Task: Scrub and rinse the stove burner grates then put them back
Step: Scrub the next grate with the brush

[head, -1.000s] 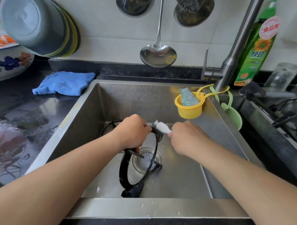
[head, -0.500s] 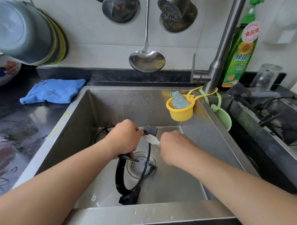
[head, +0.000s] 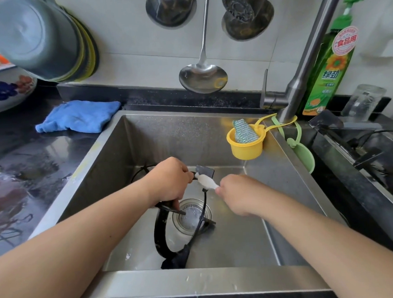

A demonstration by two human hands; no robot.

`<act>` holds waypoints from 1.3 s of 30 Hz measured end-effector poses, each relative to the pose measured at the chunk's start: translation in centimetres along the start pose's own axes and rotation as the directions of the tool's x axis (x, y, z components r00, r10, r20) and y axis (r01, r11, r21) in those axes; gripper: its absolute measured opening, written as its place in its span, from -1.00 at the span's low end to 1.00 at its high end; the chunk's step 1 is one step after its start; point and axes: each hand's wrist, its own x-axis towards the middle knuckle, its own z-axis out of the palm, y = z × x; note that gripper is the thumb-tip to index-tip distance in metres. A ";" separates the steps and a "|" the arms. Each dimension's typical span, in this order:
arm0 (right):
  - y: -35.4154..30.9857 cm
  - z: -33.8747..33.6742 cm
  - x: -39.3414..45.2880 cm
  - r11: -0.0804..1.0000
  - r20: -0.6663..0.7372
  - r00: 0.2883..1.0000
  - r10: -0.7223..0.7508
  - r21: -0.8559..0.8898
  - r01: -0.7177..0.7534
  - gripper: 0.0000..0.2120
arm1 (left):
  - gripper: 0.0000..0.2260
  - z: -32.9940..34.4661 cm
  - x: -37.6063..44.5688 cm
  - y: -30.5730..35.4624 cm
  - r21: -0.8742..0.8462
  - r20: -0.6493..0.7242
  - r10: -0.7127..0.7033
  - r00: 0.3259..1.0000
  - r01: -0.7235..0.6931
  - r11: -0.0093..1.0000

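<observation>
A black ring-shaped burner grate [head: 161, 236] stands on edge in the steel sink [head: 282, 172], over the drain [head: 191, 214]. My left hand [head: 170, 179] grips its upper rim and holds it upright. My right hand [head: 238, 194] holds a small white brush [head: 206, 181], whose soapy head lies against the grate's top prong, just right of my left hand. A second grate [head: 139, 170] lies behind my left hand, mostly hidden.
A yellow cup with a scouring pad [head: 245, 144] hangs on the sink's right wall by the tap [head: 300, 76]. Green dish soap [head: 329, 71] stands behind. A blue cloth [head: 79, 116] lies on the left counter. The stove [head: 371, 154] is at right.
The brush head has shifted back and forth along the grate's top prong, now close to my left hand. My left hand keeps its hold on the grate.
</observation>
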 end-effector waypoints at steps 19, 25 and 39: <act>3.5 -3.6 -2.2 0.658 -0.059 0.997 0.059 0.753 0.006 -0.63 | -0.80 0.0 -0.8 -0.7 -0.348 0.183 0.170 0.968 -0.098 0.932; 3.4 -3.7 -2.4 0.531 -0.059 0.998 0.022 0.847 0.039 -0.64 | -0.85 0.6 -0.1 -2.2 -0.573 0.321 0.334 0.886 -0.099 0.814; 3.0 -5.1 -4.0 0.882 -0.321 0.901 -0.293 0.274 0.384 -0.63 | -0.60 0.0 -0.6 -1.2 -0.402 0.281 0.395 0.875 -0.267 0.876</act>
